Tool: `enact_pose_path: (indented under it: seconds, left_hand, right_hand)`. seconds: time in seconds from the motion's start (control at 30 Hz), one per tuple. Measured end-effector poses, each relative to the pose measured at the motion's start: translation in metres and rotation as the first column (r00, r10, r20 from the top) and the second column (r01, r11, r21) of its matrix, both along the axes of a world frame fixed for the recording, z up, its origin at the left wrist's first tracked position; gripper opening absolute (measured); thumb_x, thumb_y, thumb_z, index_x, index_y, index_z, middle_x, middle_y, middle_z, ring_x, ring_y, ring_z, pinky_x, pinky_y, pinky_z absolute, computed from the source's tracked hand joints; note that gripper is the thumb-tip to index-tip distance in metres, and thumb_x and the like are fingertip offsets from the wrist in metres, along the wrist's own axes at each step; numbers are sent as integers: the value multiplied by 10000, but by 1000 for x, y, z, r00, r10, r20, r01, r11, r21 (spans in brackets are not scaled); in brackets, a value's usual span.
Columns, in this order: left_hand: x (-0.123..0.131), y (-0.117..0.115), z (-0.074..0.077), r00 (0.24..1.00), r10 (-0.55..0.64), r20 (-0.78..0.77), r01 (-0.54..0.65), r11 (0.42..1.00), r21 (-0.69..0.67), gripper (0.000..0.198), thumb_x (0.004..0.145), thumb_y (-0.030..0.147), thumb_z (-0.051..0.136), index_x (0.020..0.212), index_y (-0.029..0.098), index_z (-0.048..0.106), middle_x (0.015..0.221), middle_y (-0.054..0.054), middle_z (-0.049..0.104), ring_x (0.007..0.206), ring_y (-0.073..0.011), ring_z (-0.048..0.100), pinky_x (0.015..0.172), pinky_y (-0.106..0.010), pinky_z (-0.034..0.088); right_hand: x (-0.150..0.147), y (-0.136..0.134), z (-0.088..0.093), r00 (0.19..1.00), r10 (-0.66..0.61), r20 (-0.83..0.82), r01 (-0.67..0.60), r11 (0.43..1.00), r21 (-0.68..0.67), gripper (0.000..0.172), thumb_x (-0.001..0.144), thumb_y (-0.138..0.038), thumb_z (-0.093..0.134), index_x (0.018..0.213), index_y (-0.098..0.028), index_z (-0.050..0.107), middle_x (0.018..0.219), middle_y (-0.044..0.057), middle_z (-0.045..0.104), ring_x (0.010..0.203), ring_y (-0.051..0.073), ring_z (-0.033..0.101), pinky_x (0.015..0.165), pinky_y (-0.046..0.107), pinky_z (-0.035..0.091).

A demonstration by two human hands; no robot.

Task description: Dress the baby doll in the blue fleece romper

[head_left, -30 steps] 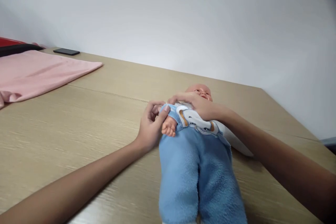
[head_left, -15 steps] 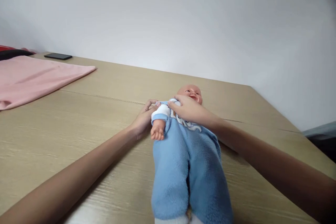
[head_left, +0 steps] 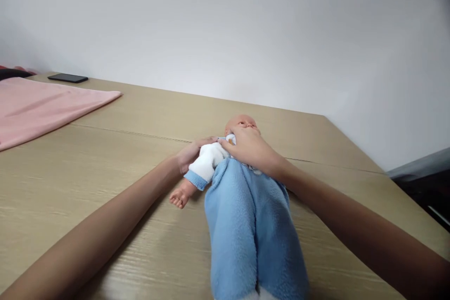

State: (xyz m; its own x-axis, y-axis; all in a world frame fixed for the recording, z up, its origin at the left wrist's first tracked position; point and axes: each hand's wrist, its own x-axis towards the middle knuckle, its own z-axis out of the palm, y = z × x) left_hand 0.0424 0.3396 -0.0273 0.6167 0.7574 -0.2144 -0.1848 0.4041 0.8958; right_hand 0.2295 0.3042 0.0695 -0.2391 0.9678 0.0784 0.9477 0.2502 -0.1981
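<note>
A baby doll (head_left: pixel 256 215) in a fuzzy blue and white outfit lies on its back, its head away from me and its legs toward me. At its shoulder on the left, my left hand (head_left: pixel 191 153) is closed on the white sleeve (head_left: pixel 207 159), with the fingertips partly hidden by the cloth. My right hand (head_left: pixel 251 150) lies across the upper chest and pinches the clothing near the neck, its fingers covering part of the doll's face. The doll's bare plastic hand (head_left: pixel 180 197) sticks out of the blue cuff beside my left forearm.
A pink cloth (head_left: pixel 49 108) is spread on the wooden table (head_left: pixel 140 117) at the left. Behind it lies a black phone (head_left: pixel 68 78), with red and black items at the far left edge. A white wall (head_left: pixel 197 42) rises along the table's back.
The doll's arm on the left has swung outward, and more of the white sleeve shows. My left hand has shifted along the shoulder. My right hand covers more of the chest and neck.
</note>
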Motion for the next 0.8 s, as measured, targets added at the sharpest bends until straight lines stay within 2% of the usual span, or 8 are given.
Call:
enact_pose_path:
  seconds: [0.13, 0.2, 0.3, 0.47, 0.57, 0.67, 0.73, 0.8]
  left_hand:
    - [-4, -8, 3, 997, 73, -9, -71, 992, 100, 498, 797, 589, 936, 1035, 201, 735, 986, -28, 736, 844, -185, 673, 793, -303, 591]
    - [-8, -12, 8, 995, 92, -40, -84, 982, 170, 445, 837, 531, 938, 1058, 202, 736, 1038, -17, 712, 926, -181, 664, 805, -268, 554]
    - [-20, -19, 24, 968, 73, -242, 14, 941, 339, 506, 879, 544, 918, 1205, 223, 703, 1210, -34, 715, 1117, -219, 667, 914, -284, 539]
    - [-38, -25, 44, 773, 9, -634, 339, 840, 424, 809, 930, 675, 781, 1570, 302, 457, 1434, -96, 733, 1318, -331, 686, 1102, -429, 526]
    - [-39, -26, 48, 632, 77, -771, 435, 788, 436, 870, 970, 731, 669, 1665, 308, 359, 1473, -137, 734, 1337, -374, 702, 1151, -491, 504]
    - [-36, -31, 55, 523, 126, -843, 470, 783, 408, 924, 994, 730, 608, 1720, 280, 255, 1476, -193, 733, 1312, -393, 724, 1115, -495, 533]
    - [-36, -33, 61, 457, 133, -880, 473, 801, 367, 911, 1006, 693, 587, 1726, 277, 216, 1448, -205, 747, 1213, -390, 762, 1027, -483, 578]
    - [-37, -34, 67, 397, 129, -909, 495, 803, 331, 827, 1015, 676, 552, 1696, 295, 278, 1391, -198, 771, 1077, -383, 784, 922, -478, 603]
  right_hand:
    - [4, -6, 2, 996, 7, 86, -7, 1000, -2, 373, 1082, -400, 611, 1275, -111, 746, 1301, 238, 801, 1199, 369, 732, 915, 388, 508]
    - [7, -7, 3, 994, 6, 114, -4, 1000, -11, 354, 1084, -392, 600, 1257, -121, 749, 1271, 234, 811, 1178, 371, 744, 914, 395, 513]
    - [7, -6, 3, 992, 30, 123, -28, 999, -19, 305, 1067, -372, 616, 1218, -152, 763, 1223, 207, 830, 1155, 364, 757, 916, 396, 518]
    - [-8, 3, 1, 985, 114, 133, -111, 993, -25, 245, 1070, -381, 638, 1153, -214, 797, 1209, 132, 852, 1207, 315, 756, 956, 365, 524]
    - [-19, 10, -2, 979, 121, 167, -120, 993, -16, 251, 1077, -418, 653, 1144, -214, 783, 1145, 115, 858, 1139, 308, 779, 877, 351, 537]
    - [-22, 13, -3, 967, 104, 230, -109, 994, 8, 192, 1074, -253, 636, 1199, -192, 770, 1160, 142, 845, 1124, 337, 790, 823, 359, 540]
    - [-20, 12, -2, 957, 77, 280, -91, 995, 37, 285, 1055, -88, 552, 1249, -145, 753, 1205, 196, 822, 1153, 374, 785, 817, 379, 543]
    - [-16, 8, -1, 946, 60, 319, -81, 995, 54, 367, 1011, 19, 499, 1263, -99, 738, 1239, 230, 797, 1159, 392, 780, 818, 390, 546]
